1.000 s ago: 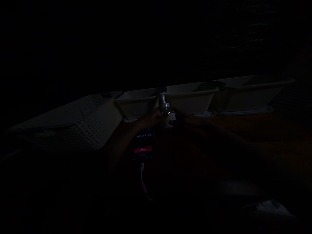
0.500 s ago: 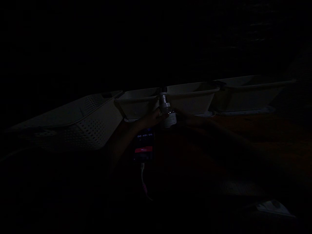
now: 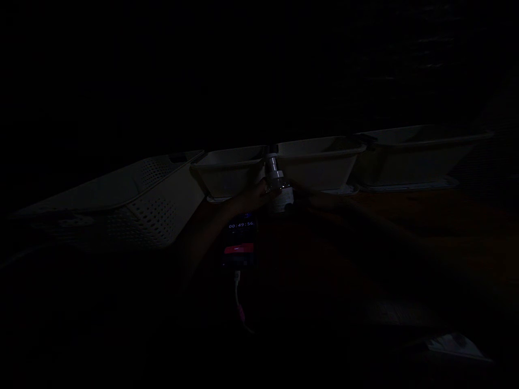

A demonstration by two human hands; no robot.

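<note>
The scene is very dark. In the head view, a clear bottle (image 3: pixel 283 201) with a pale label and a narrow, shiny upper part stands near the middle, in front of the tubs. My left hand (image 3: pixel 256 195) is wrapped round its left side, a finger lying across the front. From the right, my right hand (image 3: pixel 320 200) reaches close to the bottle's other side. Its fingers are lost in shadow, so I cannot tell whether they touch it. Below my left hand lies a lit phone (image 3: pixel 239 248) showing a timer and a red bar.
Pale tubs stand in a row behind: a left tub (image 3: pixel 231 178), a middle tub (image 3: pixel 320 170) and a right tub (image 3: pixel 417 162). A perforated basket (image 3: pixel 152 219) is at left. A white cable (image 3: pixel 237 286) runs from the phone. A pale flat item (image 3: pixel 458 346) lies lower right.
The picture is slightly dimmer, and the lower part of the bottle's label has gone darker. Both hands and the bottle stay nearly in place.
</note>
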